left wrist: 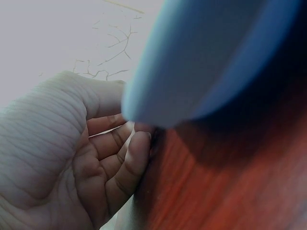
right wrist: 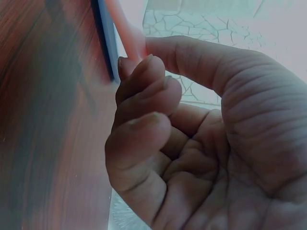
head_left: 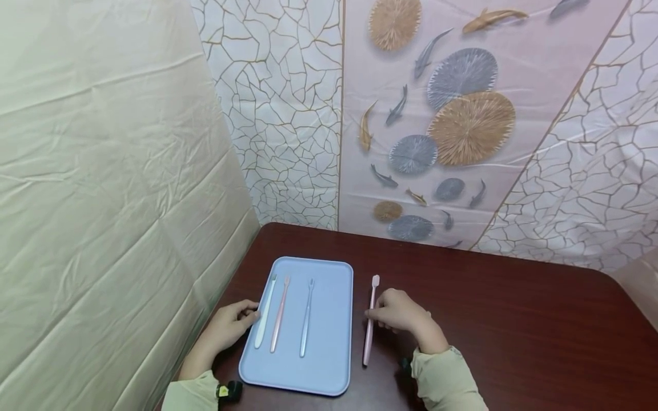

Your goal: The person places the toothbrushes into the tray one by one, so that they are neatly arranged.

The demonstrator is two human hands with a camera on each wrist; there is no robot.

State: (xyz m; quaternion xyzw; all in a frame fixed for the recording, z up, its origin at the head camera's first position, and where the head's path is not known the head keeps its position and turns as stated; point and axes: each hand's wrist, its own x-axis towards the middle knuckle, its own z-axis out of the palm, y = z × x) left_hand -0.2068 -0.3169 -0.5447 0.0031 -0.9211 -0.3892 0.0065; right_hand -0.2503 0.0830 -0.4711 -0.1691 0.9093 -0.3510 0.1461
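A light blue tray (head_left: 329, 325) lies on the table, with three toothbrushes side by side on it. Leftmost is a white toothbrush (head_left: 263, 322) with a green head, then a pink toothbrush (head_left: 279, 319), then a blue toothbrush (head_left: 306, 319) nearer the middle. My left hand (head_left: 229, 326) grips the tray's left edge, thumb at the rim and the other fingers curled below it in the left wrist view. To the right of the tray, my right hand (head_left: 400, 311) pinches a second pink toothbrush (head_left: 368, 342) between thumb and fingers, its bristle head pointing away from me.
The dark red-brown table (head_left: 524, 331) extends far to the right. A cream cloth wall (head_left: 118, 188) runs close along its left side. Behind the far edge hangs a patterned curtain (head_left: 288, 114) with fish and round leaves.
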